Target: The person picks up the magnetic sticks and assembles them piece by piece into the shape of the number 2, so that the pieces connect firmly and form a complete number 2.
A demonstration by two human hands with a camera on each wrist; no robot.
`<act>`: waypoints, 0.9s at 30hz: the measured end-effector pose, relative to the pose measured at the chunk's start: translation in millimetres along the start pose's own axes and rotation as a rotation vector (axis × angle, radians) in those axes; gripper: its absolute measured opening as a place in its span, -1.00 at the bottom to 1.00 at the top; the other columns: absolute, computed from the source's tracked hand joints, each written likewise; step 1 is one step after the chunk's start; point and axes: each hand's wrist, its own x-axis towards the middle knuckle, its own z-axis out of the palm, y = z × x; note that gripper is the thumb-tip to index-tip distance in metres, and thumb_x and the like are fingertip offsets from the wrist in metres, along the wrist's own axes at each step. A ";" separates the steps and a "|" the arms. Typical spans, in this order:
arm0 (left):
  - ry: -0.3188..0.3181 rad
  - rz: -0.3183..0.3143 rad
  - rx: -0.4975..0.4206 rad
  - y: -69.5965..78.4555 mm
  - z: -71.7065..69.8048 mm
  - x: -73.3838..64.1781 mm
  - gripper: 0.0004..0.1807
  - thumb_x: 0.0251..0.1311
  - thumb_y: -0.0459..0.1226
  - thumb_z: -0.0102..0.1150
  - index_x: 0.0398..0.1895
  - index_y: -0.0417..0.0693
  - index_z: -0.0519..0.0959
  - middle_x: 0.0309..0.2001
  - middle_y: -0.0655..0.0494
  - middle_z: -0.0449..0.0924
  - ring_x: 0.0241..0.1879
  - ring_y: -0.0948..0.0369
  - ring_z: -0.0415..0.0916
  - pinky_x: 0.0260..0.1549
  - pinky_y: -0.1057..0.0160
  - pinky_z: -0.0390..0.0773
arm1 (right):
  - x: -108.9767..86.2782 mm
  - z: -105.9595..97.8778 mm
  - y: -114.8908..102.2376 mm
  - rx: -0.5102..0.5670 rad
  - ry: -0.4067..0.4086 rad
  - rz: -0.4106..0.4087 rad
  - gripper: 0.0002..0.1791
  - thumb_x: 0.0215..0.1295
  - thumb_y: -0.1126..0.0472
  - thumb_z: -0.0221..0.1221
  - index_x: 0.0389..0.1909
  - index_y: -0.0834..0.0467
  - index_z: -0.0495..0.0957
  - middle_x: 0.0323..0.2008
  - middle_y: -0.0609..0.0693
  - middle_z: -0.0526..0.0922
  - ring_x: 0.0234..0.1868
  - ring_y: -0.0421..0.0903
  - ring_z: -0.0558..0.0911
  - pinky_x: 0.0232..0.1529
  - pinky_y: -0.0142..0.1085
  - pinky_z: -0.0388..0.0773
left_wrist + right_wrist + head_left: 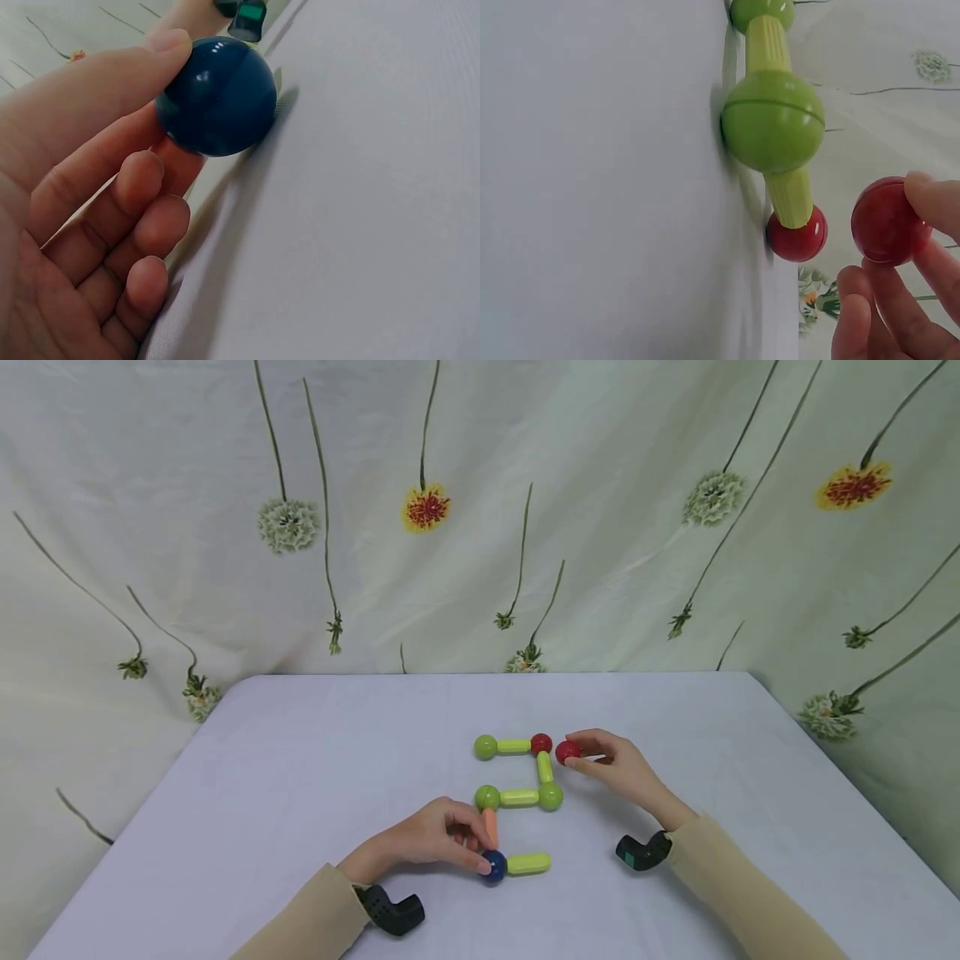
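In the head view, a flat figure of colored balls and short rods lies on the table. At its near end my left hand (438,835) pinches a dark blue ball (493,867) between thumb and fingers. An orange rod (490,828) runs from that ball up to a green ball (487,797), and a yellow-green rod (528,863) points right from it. My right hand (618,764) grips a loose red ball (567,752), held just right of the figure's red corner ball (542,743). The right wrist view shows the held red ball (889,221) raised off the cloth.
Another green ball (551,797) marks the right bend of the figure, and one more green ball (486,747) ends its far row. White cloth covers the table (322,752). Behind it hangs a flower-printed curtain (600,527).
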 end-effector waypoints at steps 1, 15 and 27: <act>0.002 -0.001 0.003 0.1 0.0 0.0 -0.80 -0.06 -0.27 0.43 -0.32 -0.11 0.68 -0.42 0.06 0.59 -0.42 0.36 0.42 -0.46 0.45 0.38 | -4.4 -0.4 -0.8 0.010 -0.011 0.004 -0.53 0.21 0.04 0.25 0.10 0.17 0.49 -0.03 0.05 0.59 -0.03 0.00 0.54 -0.09 -0.20 0.51; -0.007 -0.007 0.043 0.3 -2.4 0.5 -0.81 -0.05 -0.25 0.43 -0.33 -0.05 0.68 -0.42 0.19 0.57 -0.42 0.36 0.42 -0.45 0.43 0.40 | -43.2 6.5 6.1 0.196 -0.341 -0.033 -0.65 0.31 0.18 0.15 0.05 0.26 0.45 -0.13 0.08 0.58 -0.13 -0.02 0.55 -0.16 -0.30 0.53; -0.028 -0.006 0.033 -1.1 -5.3 1.6 -0.81 -0.05 -0.27 0.42 -0.33 -0.09 0.66 -0.41 0.16 0.57 -0.41 0.36 0.42 -0.43 0.43 0.42 | -46.4 9.4 8.2 0.191 -0.495 -0.050 -0.70 0.17 0.24 0.27 -0.09 0.22 0.50 -0.19 0.06 0.59 -0.21 -0.05 0.56 -0.19 -0.35 0.52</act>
